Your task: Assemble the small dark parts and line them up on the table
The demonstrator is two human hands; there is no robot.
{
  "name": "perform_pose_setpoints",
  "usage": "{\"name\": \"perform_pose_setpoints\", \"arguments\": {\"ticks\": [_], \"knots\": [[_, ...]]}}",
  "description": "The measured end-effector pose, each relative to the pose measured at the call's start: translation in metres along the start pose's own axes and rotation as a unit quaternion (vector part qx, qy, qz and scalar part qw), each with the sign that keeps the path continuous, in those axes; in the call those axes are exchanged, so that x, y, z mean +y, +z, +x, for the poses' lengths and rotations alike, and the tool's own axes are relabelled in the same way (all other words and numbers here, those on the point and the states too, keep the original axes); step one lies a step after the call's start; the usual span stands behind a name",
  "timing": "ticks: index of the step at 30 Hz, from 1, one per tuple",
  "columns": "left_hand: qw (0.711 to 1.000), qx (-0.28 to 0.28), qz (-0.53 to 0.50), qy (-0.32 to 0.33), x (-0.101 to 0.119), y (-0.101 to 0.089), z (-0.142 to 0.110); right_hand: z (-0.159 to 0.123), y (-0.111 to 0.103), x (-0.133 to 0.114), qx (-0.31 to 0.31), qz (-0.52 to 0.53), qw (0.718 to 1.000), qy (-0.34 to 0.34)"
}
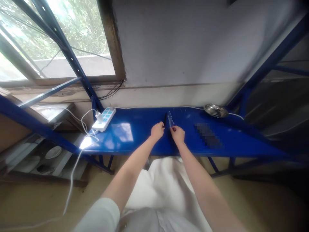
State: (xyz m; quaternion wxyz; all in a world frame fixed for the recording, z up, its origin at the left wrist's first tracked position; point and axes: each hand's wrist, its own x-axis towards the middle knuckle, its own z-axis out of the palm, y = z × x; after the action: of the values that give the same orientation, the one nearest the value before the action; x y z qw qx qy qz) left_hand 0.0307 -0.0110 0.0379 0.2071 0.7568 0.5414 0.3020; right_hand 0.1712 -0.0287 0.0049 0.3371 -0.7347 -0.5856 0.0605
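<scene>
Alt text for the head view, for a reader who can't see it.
A person's left hand holds a slim dark object and the right hand a clear, bumpy strip, side by side over a blue table. A white power strip sits at the table's left end, a shiny metal dish at its right rear.

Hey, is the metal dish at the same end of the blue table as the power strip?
No, the metal dish sits toward the right end, the power strip at the left.

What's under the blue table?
Under the table, blue braces and tan floor show. White clothing covers the middle, so anything behind that can't be seen.
</scene>
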Motion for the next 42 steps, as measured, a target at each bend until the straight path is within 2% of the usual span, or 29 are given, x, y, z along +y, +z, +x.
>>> {"name": "perform_pose_setpoints", "arguments": {"ticks": [2,4,7,11,15,22,30,38,40,42], "knots": [[0.998,0.03,-0.053,-0.031,-0.006,-0.01,0.005,0.0,-0.004,-0.004,0.01,0.021,1.0,-0.017],[0.99,0.084,-0.108,-0.043,-0.01,-0.026,0.009,0.002,-0.009,-0.013,0.013,0.041,0.998,-0.039],[0.976,0.132,-0.175,-0.008,-0.011,-0.057,0.014,0.009,-0.02,-0.038,-0.018,0.058,0.994,-0.087],[0.962,0.144,-0.231,0.013,-0.006,-0.096,0.011,0.016,-0.037,-0.076,-0.066,0.036,0.983,-0.167],[0.963,0.129,-0.236,0.021,-0.002,-0.118,0.001,0.016,-0.046,-0.099,-0.079,0.019,0.977,-0.196],[0.981,0.104,-0.16,0.04,-0.004,-0.128,-0.011,0.012,-0.046,-0.114,-0.093,-0.02,0.97,-0.226],[0.972,0.127,-0.198,0.007,-0.002,-0.136,-0.013,0.012,-0.043,-0.118,-0.087,-0.046,0.969,-0.225],[0.976,0.122,-0.178,0.017,-0.001,-0.139,-0.013,0.01,-0.046,-0.12,-0.079,-0.088,0.96,-0.253],[0.978,0.113,-0.174,0.019,-0.001,-0.14,-0.011,0.01,-0.049,-0.122,-0.076,-0.103,0.956,-0.264],[0.981,0.08,-0.174,0.018,-0.001,-0.142,-0.01,0.009,-0.052,-0.124,-0.073,-0.113,0.95,-0.281]]}}
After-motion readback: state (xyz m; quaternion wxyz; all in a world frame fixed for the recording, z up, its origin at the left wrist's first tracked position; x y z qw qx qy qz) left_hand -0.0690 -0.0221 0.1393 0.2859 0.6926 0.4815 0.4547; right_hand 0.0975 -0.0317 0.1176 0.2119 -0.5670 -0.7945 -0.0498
